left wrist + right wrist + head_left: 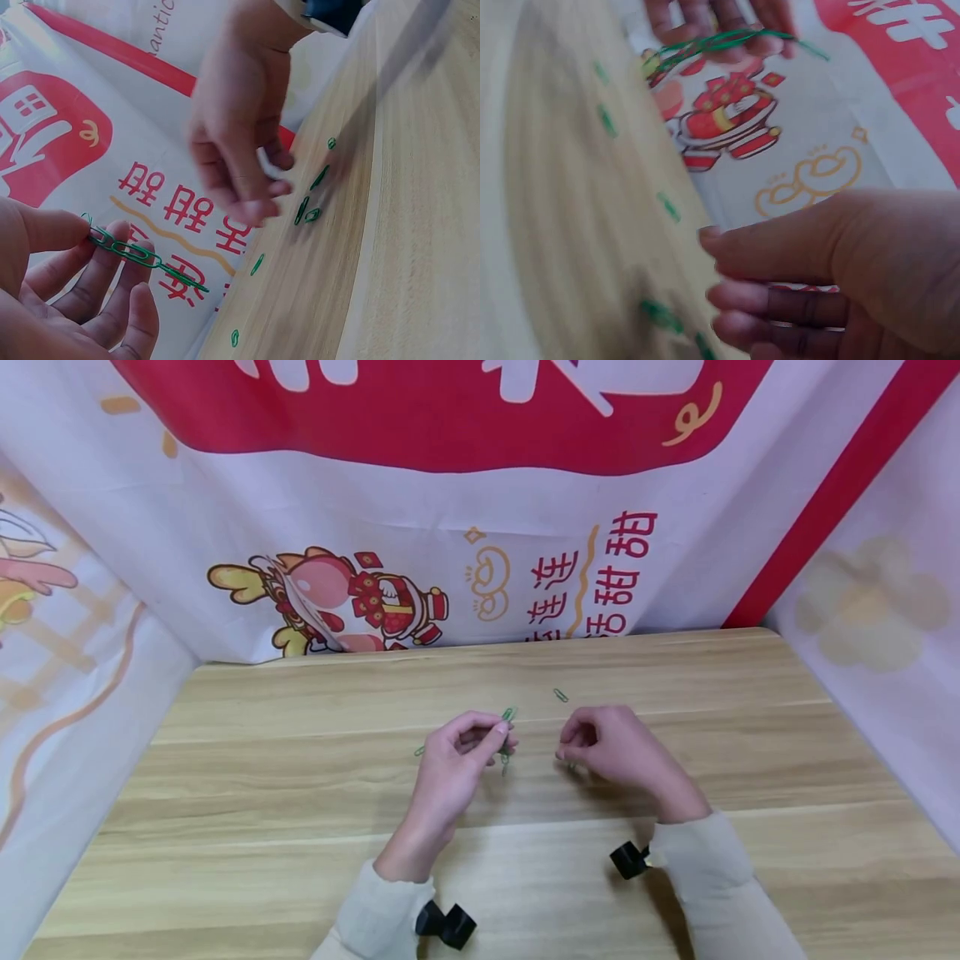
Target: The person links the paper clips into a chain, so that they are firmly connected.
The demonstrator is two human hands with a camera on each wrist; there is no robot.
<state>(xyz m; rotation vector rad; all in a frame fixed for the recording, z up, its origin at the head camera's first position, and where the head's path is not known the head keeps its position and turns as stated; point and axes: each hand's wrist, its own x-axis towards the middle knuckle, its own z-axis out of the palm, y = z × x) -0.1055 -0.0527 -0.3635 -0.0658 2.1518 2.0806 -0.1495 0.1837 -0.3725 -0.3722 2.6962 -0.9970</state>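
Note:
My left hand (452, 768) pinches a short chain of linked green paper clips (136, 253) between thumb and forefinger. One end of the chain hangs free past the fingers. Low over the table, to the right, is my right hand (626, 750), its fingers loosely bent; no clip shows between them in either wrist view. Beneath it lie several loose green paper clips (320, 177), mostly hidden by the hand in the head view. One loose paper clip (561, 695) lies just beyond the right hand, and another (419, 751) shows beside the left hand.
The hands work above a light wood-grain table (262, 827). A white cloth with red and cartoon prints (420, 502) stands along the back edge, and similar cloth closes both sides. Small black devices (628, 860) sit at both cuffs.

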